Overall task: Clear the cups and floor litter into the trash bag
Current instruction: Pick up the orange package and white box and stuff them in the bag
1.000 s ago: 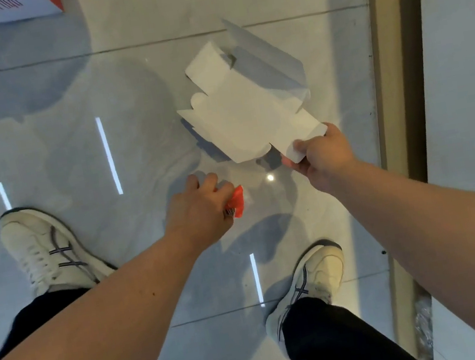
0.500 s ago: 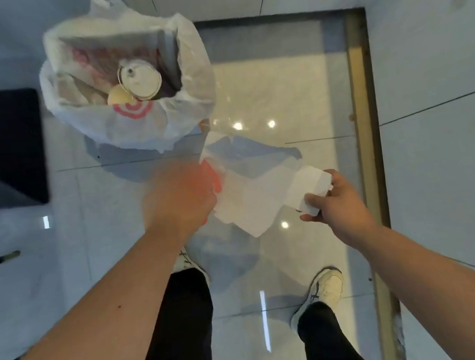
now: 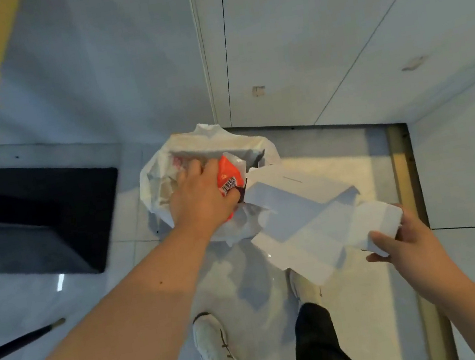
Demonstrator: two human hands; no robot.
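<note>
Head view: looking down at the floor (image 3: 329, 314), and everything here sits around the trash bag.
Trash bag (image 3: 154, 190): white plastic, mouth open, standing on the floor against the wall and right of a dark block (image 3: 35, 224).
Bag contents: crumpled paper or wrappers with red print show at the near rim; no cups can be made out inside, the left hand covers most of the mouth.
Flattened carton (image 3: 314, 223): white card, unfolded, held in the air just right of the bag, its far corner reaching over the bag's rim.
Right hand (image 3: 409, 249): pinched closed on the carton's near flap, well outside the bag.
Left hand (image 3: 202, 201): over the bag's mouth, fingers wrapped round the orange wrapper.
Orange wrapper (image 3: 227, 175): barcode showing, right above the opening, not yet let go.
Progress: looks like late in the job; two pieces of litter are at the bag and both are left to drop in.
Left to do: release the wrapper, then feed the carton in; no other litter shows near the bag.
</note>
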